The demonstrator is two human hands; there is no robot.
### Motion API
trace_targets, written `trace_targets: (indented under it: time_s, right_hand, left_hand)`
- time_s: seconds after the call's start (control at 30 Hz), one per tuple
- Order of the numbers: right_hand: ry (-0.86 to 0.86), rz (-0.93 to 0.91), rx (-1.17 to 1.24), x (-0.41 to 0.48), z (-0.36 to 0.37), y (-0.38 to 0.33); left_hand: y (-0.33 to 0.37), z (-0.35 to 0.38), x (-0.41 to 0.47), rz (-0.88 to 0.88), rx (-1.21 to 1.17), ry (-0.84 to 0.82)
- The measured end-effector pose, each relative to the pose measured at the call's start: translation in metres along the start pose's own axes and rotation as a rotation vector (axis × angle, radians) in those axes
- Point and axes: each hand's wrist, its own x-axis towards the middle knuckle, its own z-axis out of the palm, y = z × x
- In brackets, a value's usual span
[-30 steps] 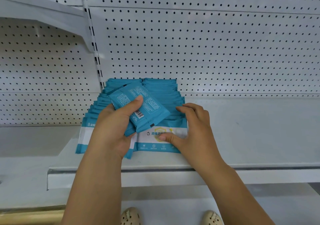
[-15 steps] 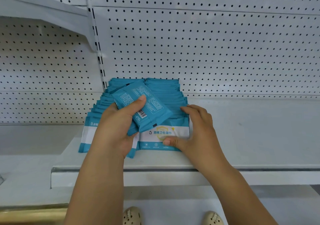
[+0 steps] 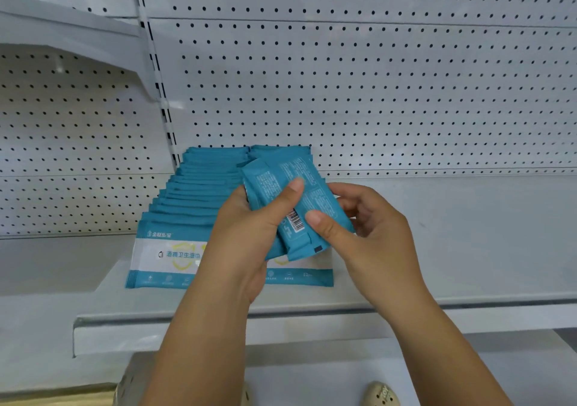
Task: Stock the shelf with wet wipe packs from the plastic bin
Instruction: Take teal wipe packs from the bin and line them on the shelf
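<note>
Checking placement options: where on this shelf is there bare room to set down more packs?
The widest bare patch is the shelf right of the two rows of packs, between the pegboard and the front lip. A thin strip runs before the rows. It is crowded above them, where the left hand and right hand grip held packs.

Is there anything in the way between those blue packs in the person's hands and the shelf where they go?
Nothing visible blocks them. The left hand and right hand both grip the held packs, over the rows of packs lying on the shelf, with only open air between.
</note>
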Motion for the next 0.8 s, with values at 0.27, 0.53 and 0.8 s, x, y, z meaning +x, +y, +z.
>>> trace_targets:
  time_s: [0.27, 0.53, 0.8]
  right_hand:
    - [0.186, -0.137, -0.013, 0.008, -0.029, -0.005]
    - [-0.177, -0.301, -0.179, 0.004, -0.030, -0.006]
    - [0.066, 0.060, 0.003, 0.011, -0.043, -0.007]
  left_hand:
    - [0.005, 0.007, 0.002, -0.056, 0.044, -0.032]
    - [-0.007, 0.019, 0.008, -0.019, -0.048, -0.027]
    - [-0.009, 0.030, 0.008, 0.062, -0.049, -0.061]
